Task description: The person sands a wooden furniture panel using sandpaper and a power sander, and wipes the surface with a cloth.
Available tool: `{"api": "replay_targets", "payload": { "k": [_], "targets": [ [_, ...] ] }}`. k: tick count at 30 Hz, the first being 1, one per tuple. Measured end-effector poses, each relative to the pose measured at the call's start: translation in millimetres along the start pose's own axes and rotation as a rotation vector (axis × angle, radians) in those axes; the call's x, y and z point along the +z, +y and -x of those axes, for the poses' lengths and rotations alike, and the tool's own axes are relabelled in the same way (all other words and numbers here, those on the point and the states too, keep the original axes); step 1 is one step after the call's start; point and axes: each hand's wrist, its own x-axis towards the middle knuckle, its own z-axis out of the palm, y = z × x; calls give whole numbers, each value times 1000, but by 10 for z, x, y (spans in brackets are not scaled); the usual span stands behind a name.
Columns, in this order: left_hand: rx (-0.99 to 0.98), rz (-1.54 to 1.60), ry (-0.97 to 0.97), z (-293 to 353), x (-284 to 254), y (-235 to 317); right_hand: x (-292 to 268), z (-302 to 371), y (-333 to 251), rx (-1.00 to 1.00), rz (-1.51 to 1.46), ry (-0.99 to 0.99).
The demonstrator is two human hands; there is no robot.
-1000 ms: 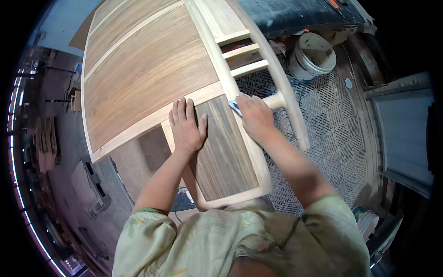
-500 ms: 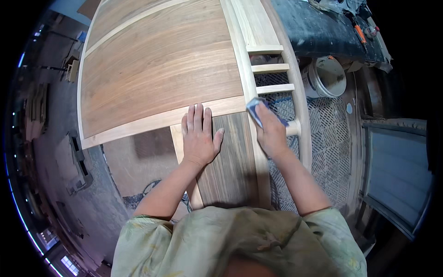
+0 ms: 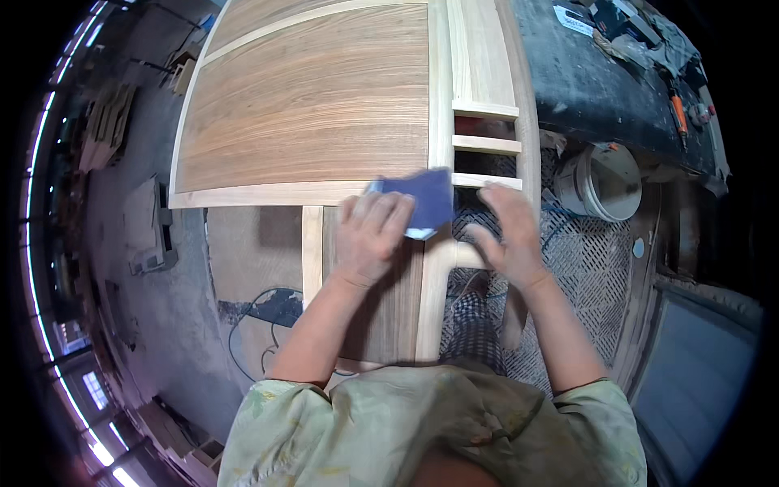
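My left hand (image 3: 373, 231) grips a piece of sandpaper (image 3: 420, 200), purple-blue on its broad face with a pale edge. It holds the sheet over the corner where the pale frame rail meets the long upright. Just to the right, my right hand (image 3: 513, 235) is open, thumb and fingers apart, beside the slatted side of the piece. Beneath both hands lies a large wooden furniture panel (image 3: 316, 105), brown boards set in a lighter frame. Short pale slats (image 3: 487, 145) bridge the gap to a rounded outer rail (image 3: 527, 105). A darker narrow panel (image 3: 389, 316) runs toward my body.
A dark-topped bench (image 3: 560, 73) at the far right carries bags and an orange-handled tool (image 3: 678, 114). Below it stands a white bucket (image 3: 600, 183). On the floor to the left are a black cable (image 3: 235, 345) and stacked wood pieces (image 3: 109, 122).
The sandpaper has passed from my right hand to my left. My left hand has lifted off the frame and moved right; the right hand has opened. The view has shifted.
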Motion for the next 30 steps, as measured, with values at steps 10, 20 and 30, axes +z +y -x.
{"api": "replay_targets", "payload": {
  "k": [10,20,30],
  "targets": [
    [-710,115,-209,65,482,112,124,98,664,86,400,-78],
    [-524,-48,-349,56,568,29,128,112,659,89,381,-108],
    [-529,-84,-374,21,676,-92,117,80,625,102,416,-147]
  ]
}}
